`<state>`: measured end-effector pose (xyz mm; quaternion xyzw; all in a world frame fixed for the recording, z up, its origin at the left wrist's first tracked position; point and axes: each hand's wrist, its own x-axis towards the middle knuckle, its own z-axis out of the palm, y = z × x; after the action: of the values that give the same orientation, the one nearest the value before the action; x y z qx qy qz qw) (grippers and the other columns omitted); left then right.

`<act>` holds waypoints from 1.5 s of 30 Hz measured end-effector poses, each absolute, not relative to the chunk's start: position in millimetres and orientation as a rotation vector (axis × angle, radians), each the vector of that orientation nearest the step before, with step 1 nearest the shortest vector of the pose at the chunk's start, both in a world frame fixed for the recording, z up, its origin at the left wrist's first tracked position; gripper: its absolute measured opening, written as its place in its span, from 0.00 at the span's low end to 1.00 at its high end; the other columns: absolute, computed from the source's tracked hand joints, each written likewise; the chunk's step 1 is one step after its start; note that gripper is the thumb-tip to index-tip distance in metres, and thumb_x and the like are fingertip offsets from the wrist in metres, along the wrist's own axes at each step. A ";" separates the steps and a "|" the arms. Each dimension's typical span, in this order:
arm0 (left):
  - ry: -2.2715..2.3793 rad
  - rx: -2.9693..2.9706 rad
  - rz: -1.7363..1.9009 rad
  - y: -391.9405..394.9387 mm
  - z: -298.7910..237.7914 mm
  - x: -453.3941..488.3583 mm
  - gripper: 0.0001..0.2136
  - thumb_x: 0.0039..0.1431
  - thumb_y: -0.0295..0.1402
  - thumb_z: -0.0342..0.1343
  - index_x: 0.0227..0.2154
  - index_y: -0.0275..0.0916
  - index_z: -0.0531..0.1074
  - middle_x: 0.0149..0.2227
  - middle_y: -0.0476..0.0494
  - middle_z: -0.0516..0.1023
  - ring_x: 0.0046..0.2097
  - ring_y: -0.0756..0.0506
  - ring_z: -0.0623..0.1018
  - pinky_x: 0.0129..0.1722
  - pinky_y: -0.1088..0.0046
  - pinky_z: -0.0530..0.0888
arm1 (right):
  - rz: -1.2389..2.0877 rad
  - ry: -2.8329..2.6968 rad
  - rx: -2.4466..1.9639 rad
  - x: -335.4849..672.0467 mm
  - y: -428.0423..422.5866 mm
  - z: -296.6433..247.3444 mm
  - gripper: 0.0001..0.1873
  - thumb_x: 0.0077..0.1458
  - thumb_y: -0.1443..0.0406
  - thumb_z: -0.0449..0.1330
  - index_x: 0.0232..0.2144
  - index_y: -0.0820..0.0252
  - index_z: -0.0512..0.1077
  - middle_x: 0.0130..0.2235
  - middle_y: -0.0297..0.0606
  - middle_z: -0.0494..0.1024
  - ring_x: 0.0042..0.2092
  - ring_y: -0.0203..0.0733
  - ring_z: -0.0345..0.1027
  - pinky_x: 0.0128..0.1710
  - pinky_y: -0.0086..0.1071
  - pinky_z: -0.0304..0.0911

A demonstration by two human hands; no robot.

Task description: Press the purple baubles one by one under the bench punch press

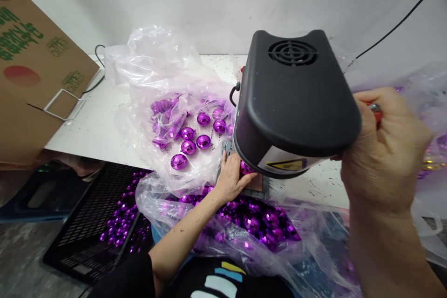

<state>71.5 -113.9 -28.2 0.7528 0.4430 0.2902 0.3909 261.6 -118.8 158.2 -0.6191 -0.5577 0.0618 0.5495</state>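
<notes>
A black machine housing (296, 84) with a round vent on top and a yellow warning label stands in front of me. My right hand (387, 149) is closed around a red handle (376, 111) at the housing's right side; a metal end shows between the fingers. Low at the left of the housing, my left hand (231, 178) holds a purple faceted ball (245, 167), partly hidden by fingers and housing. That hand is over a grey base plate (260, 192). More shiny purple balls (188, 147) lie on a clear plastic bag (153, 70) left of it.
Below the table edge, an open plastic bag (167, 205) holds many purple balls (268, 223). A black crate (82, 219) with small purple balls is at lower left. A cardboard box (38, 70) stands left on the white table (98, 135). A black cable (394, 23) runs at right.
</notes>
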 end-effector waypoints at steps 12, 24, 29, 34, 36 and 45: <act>1.172 2.009 0.915 -115.8 -33.8 73.0 0.15 0.62 0.43 0.57 0.48 0.42 0.69 0.47 0.39 0.76 0.53 0.36 0.75 0.69 0.41 0.54 | -0.128 -1.540 -1.369 256.3 -168.9 121.4 0.14 0.58 0.54 0.59 0.28 0.57 0.73 0.22 0.32 0.69 0.23 0.33 0.64 0.21 0.30 0.55; 1.179 2.007 0.827 -114.7 -35.6 72.4 0.15 0.62 0.44 0.57 0.48 0.43 0.70 0.48 0.38 0.76 0.55 0.35 0.73 0.68 0.42 0.55 | -0.324 -1.743 -1.330 265.7 -187.8 82.9 0.02 0.54 0.65 0.60 0.32 0.58 0.71 0.29 0.34 0.74 0.29 0.34 0.68 0.23 0.27 0.62; 1.201 2.025 0.753 -114.5 -31.1 72.5 0.16 0.62 0.40 0.58 0.50 0.41 0.69 0.51 0.37 0.74 0.57 0.36 0.72 0.70 0.45 0.51 | -0.321 -1.772 -1.385 260.2 -190.3 75.1 0.02 0.56 0.67 0.56 0.31 0.58 0.69 0.27 0.33 0.71 0.29 0.33 0.66 0.26 0.27 0.63; 1.201 2.030 0.724 -114.3 -29.7 72.3 0.16 0.63 0.41 0.58 0.51 0.41 0.68 0.51 0.38 0.74 0.58 0.36 0.71 0.71 0.47 0.49 | -0.326 -1.723 -1.359 262.3 -194.7 59.6 0.05 0.54 0.67 0.59 0.35 0.58 0.71 0.29 0.35 0.73 0.32 0.36 0.69 0.29 0.30 0.66; 1.199 2.031 0.718 -114.1 -29.1 72.1 0.16 0.63 0.41 0.57 0.51 0.41 0.68 0.50 0.38 0.74 0.57 0.37 0.71 0.71 0.47 0.49 | -0.356 -1.730 -1.336 263.4 -194.0 54.4 0.05 0.53 0.67 0.60 0.35 0.58 0.71 0.28 0.35 0.73 0.31 0.38 0.70 0.29 0.31 0.66; 1.187 2.044 0.703 -113.9 -29.0 71.0 0.17 0.63 0.40 0.56 0.52 0.42 0.66 0.52 0.39 0.74 0.58 0.37 0.71 0.71 0.48 0.49 | -0.443 -1.654 -1.284 260.2 -192.2 40.6 0.03 0.55 0.68 0.59 0.30 0.61 0.73 0.31 0.38 0.74 0.34 0.37 0.72 0.32 0.29 0.68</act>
<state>71.0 -113.9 -29.0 0.7822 0.4539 0.2689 0.3313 260.2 -192.2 40.6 -0.5263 -0.6779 -0.1815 0.4801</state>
